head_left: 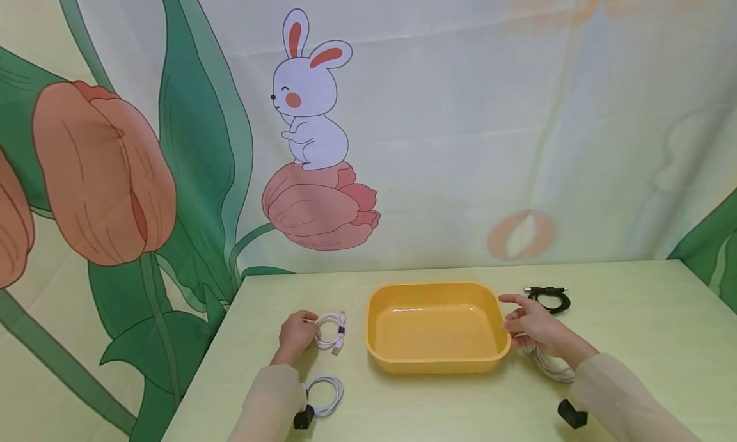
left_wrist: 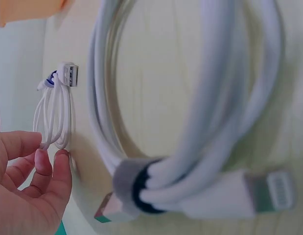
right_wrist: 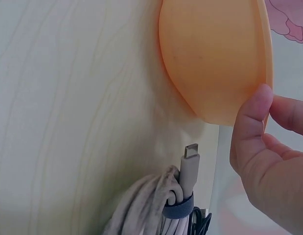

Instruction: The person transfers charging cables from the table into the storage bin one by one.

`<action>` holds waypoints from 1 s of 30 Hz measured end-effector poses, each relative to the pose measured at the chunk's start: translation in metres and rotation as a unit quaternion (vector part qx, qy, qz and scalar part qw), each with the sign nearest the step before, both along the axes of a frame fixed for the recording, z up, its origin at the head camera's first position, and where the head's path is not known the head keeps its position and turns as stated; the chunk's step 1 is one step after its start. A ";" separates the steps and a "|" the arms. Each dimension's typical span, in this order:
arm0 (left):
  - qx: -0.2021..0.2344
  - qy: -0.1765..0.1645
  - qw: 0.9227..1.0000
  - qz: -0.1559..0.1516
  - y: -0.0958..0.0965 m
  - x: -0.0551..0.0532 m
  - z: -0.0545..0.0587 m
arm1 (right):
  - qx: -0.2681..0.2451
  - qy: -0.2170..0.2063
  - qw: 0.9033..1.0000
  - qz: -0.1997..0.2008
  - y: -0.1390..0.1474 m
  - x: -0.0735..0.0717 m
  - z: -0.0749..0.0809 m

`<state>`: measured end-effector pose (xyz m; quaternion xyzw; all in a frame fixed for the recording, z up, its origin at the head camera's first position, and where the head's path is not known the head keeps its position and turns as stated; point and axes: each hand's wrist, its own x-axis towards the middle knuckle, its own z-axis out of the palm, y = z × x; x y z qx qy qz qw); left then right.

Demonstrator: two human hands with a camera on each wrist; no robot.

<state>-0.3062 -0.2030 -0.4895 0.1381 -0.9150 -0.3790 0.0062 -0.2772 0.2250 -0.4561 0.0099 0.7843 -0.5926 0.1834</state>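
Observation:
A coiled white USB cable point(head_left: 331, 332) with a purple tie lies left of the yellow plastic tray point(head_left: 439, 368). My left hand point(head_left: 297, 332) pinches the coil's left edge between thumb and fingertips; the left wrist view shows its USB plug point(left_wrist: 70, 75) at the far side. My right hand point(head_left: 535, 327) is at the tray's right end, where thumb and fingers pinch the rim in the right wrist view. Beneath that hand lies a thicker pale cable coil point(head_left: 551, 367), its dark tie and USB-C plug point(right_wrist: 190, 169) showing in the right wrist view.
Nearer on the left is another white cable coil point(head_left: 326, 396) with a grey tie, large in the left wrist view. A black cable point(head_left: 549, 298) lies behind my right hand. A printed curtain point(head_left: 437, 141) hangs along the table's back edge.

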 end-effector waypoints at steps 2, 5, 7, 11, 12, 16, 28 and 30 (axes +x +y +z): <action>0.010 0.002 1.000 0.001 0.001 0.001 0.001 | 0.000 0.000 1.000 -0.002 0.000 0.000 0.000; 0.031 0.006 0.999 0.001 0.002 0.001 0.000 | -0.001 0.001 1.000 -0.002 0.000 0.000 -0.001; 0.049 0.008 0.999 0.001 0.002 0.001 -0.001 | -0.001 0.000 1.000 -0.003 0.000 0.000 -0.001; 0.088 0.008 0.996 0.002 0.002 0.001 -0.003 | -0.001 -0.002 1.000 -0.005 0.000 0.000 -0.001; 0.098 0.007 0.995 0.003 0.002 0.001 -0.004 | 0.000 -0.002 1.000 -0.005 0.000 0.000 -0.001; 0.151 -0.003 0.988 0.008 0.002 0.001 -0.006 | 0.001 -0.001 1.000 -0.004 0.000 -0.001 -0.001; 0.234 -0.014 0.972 0.008 0.002 0.005 -0.004 | 0.002 -0.002 1.000 -0.004 -0.001 0.000 -0.001; 0.241 -0.014 0.970 0.004 0.002 0.006 -0.003 | 0.001 -0.001 1.000 -0.003 0.000 -0.001 -0.001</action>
